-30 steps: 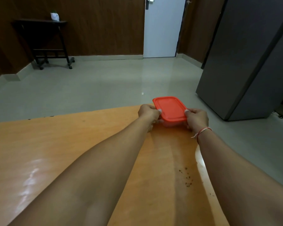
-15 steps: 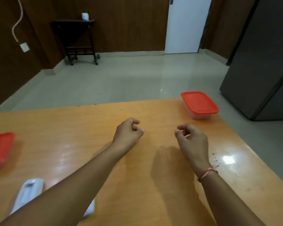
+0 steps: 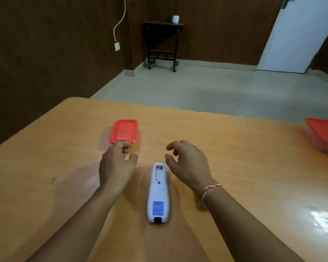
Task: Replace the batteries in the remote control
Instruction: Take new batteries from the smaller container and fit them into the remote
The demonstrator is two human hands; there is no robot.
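Observation:
A white remote control lies face down on the orange table, its open battery bay at the far end and a blue label near me. My left hand hovers left of its far end, fingers loosely curled, holding nothing. My right hand hovers right of the far end, fingers spread and curved, empty, with a red-and-white thread on the wrist. A red-lidded container sits just beyond my left hand. A second red-lidded container stands at the right edge of view.
The table's far edge runs across the middle of the view, with grey floor beyond. A dark rolling side table stands against the brown wall. A white door is at the back right.
My hands let go of the right container and drew back toward me. The view swung left, bringing the remote control between my hands and the left container into full view.

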